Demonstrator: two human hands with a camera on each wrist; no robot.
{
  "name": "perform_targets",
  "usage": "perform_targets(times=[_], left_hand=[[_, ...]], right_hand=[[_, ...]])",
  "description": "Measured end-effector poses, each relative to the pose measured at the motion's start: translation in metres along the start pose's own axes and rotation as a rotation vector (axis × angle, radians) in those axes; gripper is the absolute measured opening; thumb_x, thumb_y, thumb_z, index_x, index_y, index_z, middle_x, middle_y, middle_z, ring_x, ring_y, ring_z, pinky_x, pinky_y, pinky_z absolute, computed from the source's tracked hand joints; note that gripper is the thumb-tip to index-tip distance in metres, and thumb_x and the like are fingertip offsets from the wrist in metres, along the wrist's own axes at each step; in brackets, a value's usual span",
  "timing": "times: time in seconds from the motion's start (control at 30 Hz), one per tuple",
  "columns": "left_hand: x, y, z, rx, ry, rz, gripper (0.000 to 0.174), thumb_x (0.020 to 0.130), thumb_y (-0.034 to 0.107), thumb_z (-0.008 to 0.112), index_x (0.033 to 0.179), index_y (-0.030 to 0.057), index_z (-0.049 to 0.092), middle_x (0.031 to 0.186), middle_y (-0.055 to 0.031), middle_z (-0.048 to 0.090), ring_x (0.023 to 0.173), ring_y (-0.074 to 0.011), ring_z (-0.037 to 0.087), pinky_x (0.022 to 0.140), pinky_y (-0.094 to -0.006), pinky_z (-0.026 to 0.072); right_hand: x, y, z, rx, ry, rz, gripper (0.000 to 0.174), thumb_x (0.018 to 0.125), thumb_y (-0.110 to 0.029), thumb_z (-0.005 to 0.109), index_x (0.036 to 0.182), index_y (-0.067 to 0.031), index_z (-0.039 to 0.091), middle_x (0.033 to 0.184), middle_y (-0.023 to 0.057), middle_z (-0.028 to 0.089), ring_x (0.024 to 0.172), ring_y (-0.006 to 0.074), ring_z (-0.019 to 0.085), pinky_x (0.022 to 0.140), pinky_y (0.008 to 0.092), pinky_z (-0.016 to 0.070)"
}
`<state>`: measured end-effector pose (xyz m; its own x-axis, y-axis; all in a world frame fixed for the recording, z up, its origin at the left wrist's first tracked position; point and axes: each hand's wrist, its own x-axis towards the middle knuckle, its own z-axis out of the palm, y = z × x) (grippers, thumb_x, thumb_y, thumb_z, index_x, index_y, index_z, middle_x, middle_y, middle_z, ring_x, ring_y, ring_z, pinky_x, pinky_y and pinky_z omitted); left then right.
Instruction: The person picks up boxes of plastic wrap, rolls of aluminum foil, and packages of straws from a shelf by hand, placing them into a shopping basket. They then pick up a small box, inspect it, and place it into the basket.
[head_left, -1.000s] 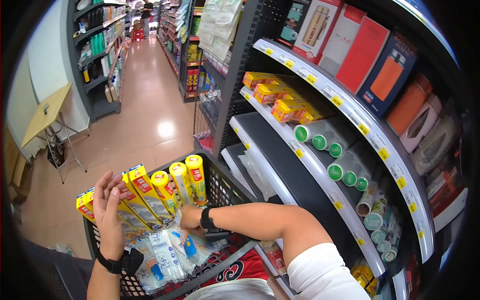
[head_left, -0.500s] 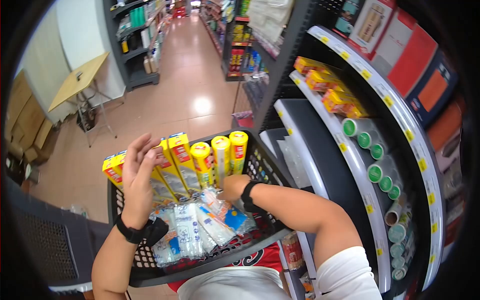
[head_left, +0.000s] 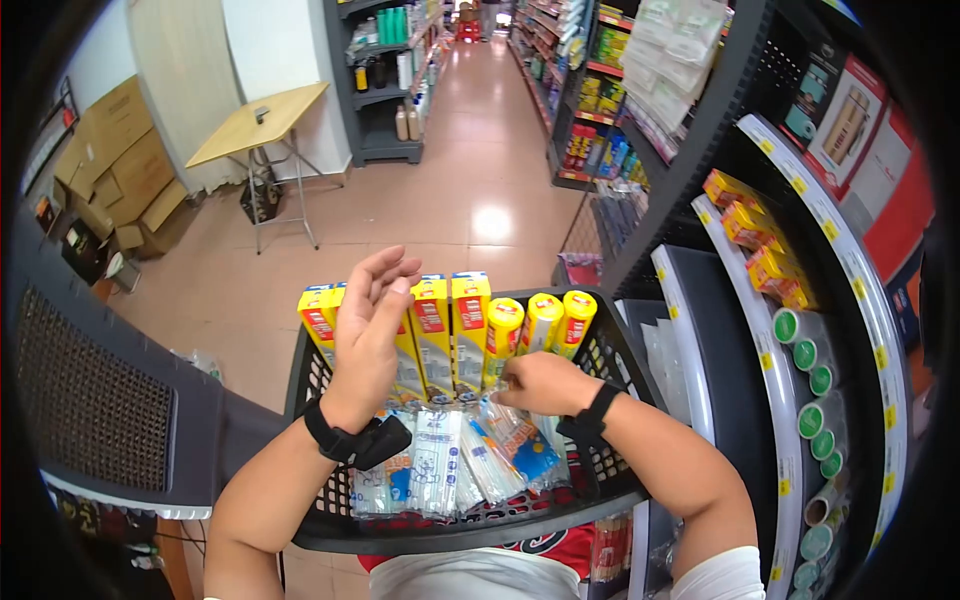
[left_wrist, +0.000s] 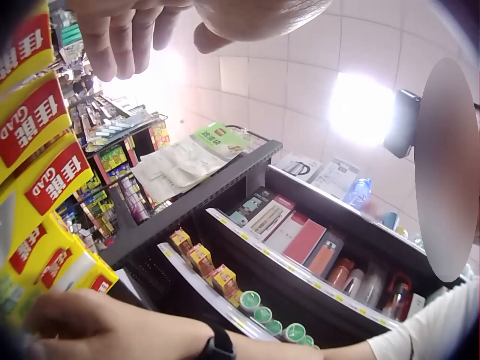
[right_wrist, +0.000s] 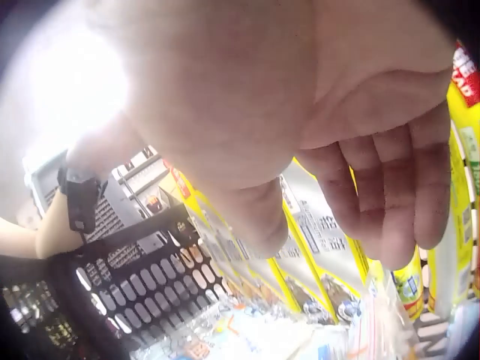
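A black basket holds yellow boxes standing in a row, three yellow tubes beside them and clear packets lying at the near side. My left hand is raised in front of the boxes, palm turned inward, fingers loosely bent around nothing. Just in front of the tubes, above the packets, is my right hand. In the right wrist view its fingers hang relaxed with nothing gripped, near the boxes and a packet; whether they touch is unclear.
Curved shelves with boxes and green-capped rolls stand close on the right. A grey panel is near on the left. Beyond are a folding table, cardboard boxes and an aisle between shelves.
The head view has turned left, so basket and shelves sit further right. My right hand has risen slightly from the packets; my left hand keeps its raised pose by the boxes.
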<state>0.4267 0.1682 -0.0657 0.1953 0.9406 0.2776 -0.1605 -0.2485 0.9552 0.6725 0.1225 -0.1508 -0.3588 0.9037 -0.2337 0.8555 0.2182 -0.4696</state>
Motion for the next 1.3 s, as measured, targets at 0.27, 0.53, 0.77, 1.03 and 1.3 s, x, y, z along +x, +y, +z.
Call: perform_targets(times=[0.27, 0.53, 0.77, 1.03, 1.3], left_hand=[[0.017, -0.004, -0.032, 0.330, 0.006, 0.091, 0.057, 0.099, 0.014, 0.063, 0.148, -0.0009, 0.039, 0.146, -0.0189, 0.048, 0.141, -0.0263, 0.042, 0.119, -0.0401, 0.0306], [0.036, 0.022, -0.053, 0.230, 0.140, 0.027, 0.053, 0.097, 0.010, 0.064, 0.146, -0.0007, 0.045, 0.145, -0.0161, 0.051, 0.139, -0.0259, 0.046, 0.117, -0.0384, 0.0351], [0.055, 0.040, -0.088, 0.768, -0.109, 0.088, 0.049, 0.094, 0.016, 0.071, 0.136, -0.0029, 0.054, 0.133, -0.0181, 0.060, 0.128, -0.0281, 0.056, 0.111, -0.0385, 0.0419], [0.047, 0.029, -0.132, 0.961, -0.365, -0.140, 0.074, 0.075, 0.020, 0.088, 0.137, -0.0039, 0.054, 0.131, -0.0224, 0.063, 0.124, -0.0319, 0.060, 0.106, -0.0402, 0.0466], [0.020, 0.056, -0.131, 1.175, -0.486, -0.106, 0.064, 0.070, 0.011, 0.087, 0.128, -0.0003, 0.063, 0.115, -0.0159, 0.067, 0.105, -0.0300, 0.065, 0.094, -0.0372, 0.0518]], right_hand=[[-0.004, -0.035, -0.011, 0.098, 0.117, -0.179, 0.040, 0.091, -0.038, 0.070, 0.100, 0.0012, 0.071, 0.090, 0.0230, 0.072, 0.087, 0.0401, 0.070, 0.078, 0.0481, 0.0556], [-0.034, -0.105, -0.006, 0.560, 0.054, -0.560, 0.052, 0.098, -0.052, 0.059, 0.090, -0.0009, 0.069, 0.084, 0.0199, 0.070, 0.080, 0.0385, 0.068, 0.075, 0.0460, 0.0535], [-0.029, -0.090, 0.025, 0.466, -0.121, -0.366, 0.052, 0.099, -0.051, 0.057, 0.087, -0.0017, 0.071, 0.084, 0.0191, 0.071, 0.081, 0.0385, 0.068, 0.075, 0.0472, 0.0524], [-0.027, -0.083, 0.027, 0.521, 0.023, -0.380, 0.045, 0.096, -0.046, 0.063, 0.092, -0.0018, 0.074, 0.083, 0.0202, 0.072, 0.081, 0.0386, 0.069, 0.076, 0.0472, 0.0532], [-0.027, -0.081, 0.021, 0.522, 0.002, -0.368, 0.042, 0.095, -0.043, 0.064, 0.094, -0.0015, 0.074, 0.085, 0.0204, 0.072, 0.082, 0.0384, 0.070, 0.077, 0.0467, 0.0538]])
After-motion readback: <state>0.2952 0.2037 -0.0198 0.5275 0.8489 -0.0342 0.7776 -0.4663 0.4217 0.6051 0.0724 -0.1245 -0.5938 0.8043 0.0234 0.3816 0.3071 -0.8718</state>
